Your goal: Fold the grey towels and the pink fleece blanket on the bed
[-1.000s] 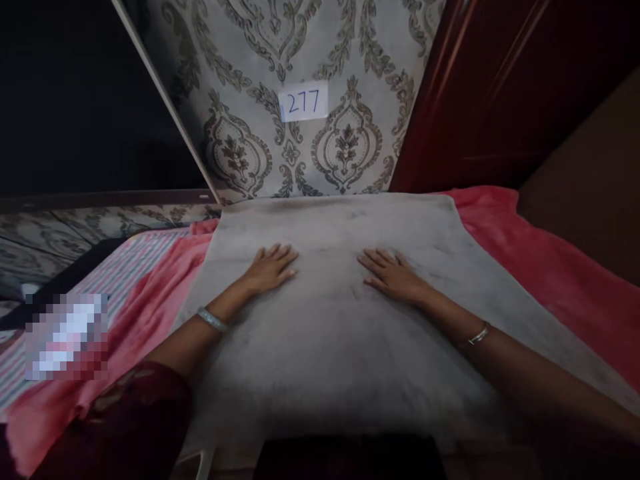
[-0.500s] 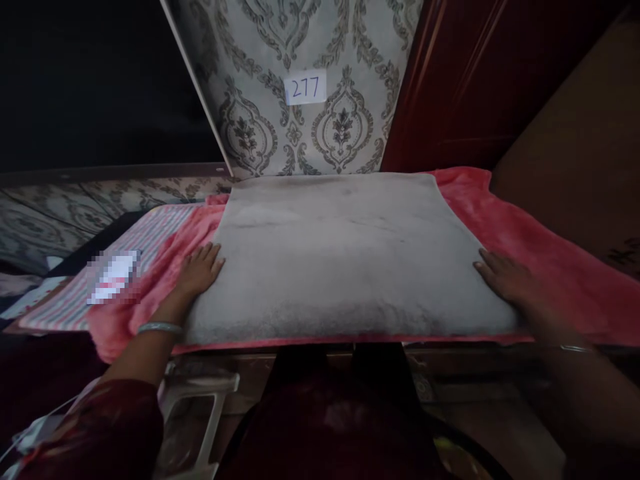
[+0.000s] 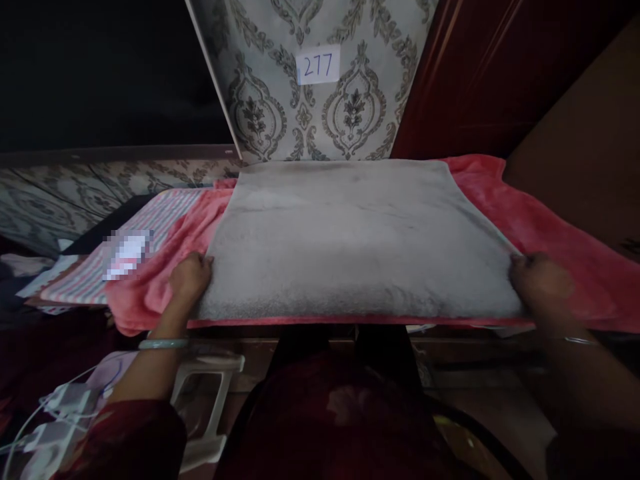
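Note:
A grey plush cloth (image 3: 350,247), smooth and roughly rectangular, lies spread on a pink fleece blanket (image 3: 560,233) over the table. My left hand (image 3: 191,279) grips the left edge of the grey cloth, fingers curled in. On the opposite side my right hand (image 3: 541,280) pinches the cloth's right edge between thumb and fingers. The cloth looks stretched between both hands, with darker, rumpled pile along its near side. A strip of pink shows under that near edge.
A striped cloth (image 3: 165,207) with a blurred white item lies at the left. Behind stand a dark screen (image 3: 100,73) and a patterned wall with a paper marked 277 (image 3: 319,65). A white plastic stool (image 3: 217,400) and power strips with cables (image 3: 65,407) are below left.
Both hands went from lying flat at the cloth's sides to closing on its side edges. The right hand shifted outward and the cloth's right edge moved with it. The view tilted slightly down.

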Available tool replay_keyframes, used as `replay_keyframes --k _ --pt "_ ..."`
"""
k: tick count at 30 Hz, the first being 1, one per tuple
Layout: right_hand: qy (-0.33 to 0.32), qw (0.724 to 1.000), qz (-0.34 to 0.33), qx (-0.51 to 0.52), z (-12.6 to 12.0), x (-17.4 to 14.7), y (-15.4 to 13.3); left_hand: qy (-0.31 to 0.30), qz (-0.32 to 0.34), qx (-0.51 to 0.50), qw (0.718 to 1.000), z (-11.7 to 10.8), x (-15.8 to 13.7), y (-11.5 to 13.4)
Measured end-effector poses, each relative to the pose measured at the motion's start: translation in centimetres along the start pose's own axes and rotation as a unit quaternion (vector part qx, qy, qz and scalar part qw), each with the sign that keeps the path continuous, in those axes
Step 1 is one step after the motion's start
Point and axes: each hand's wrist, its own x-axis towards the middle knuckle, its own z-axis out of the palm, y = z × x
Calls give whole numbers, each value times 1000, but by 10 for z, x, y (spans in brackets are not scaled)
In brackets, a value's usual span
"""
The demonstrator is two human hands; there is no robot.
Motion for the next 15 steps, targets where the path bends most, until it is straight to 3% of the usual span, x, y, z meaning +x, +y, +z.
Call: replay_keyframes --k 6,15 --pt "-26 999 1 -19 -3 10 4 -9 -9 9 1000 -1 -3 -2" --pt "-22 997 -53 -48 12 27 27 -1 -13 4 1000 -2 -2 -4"
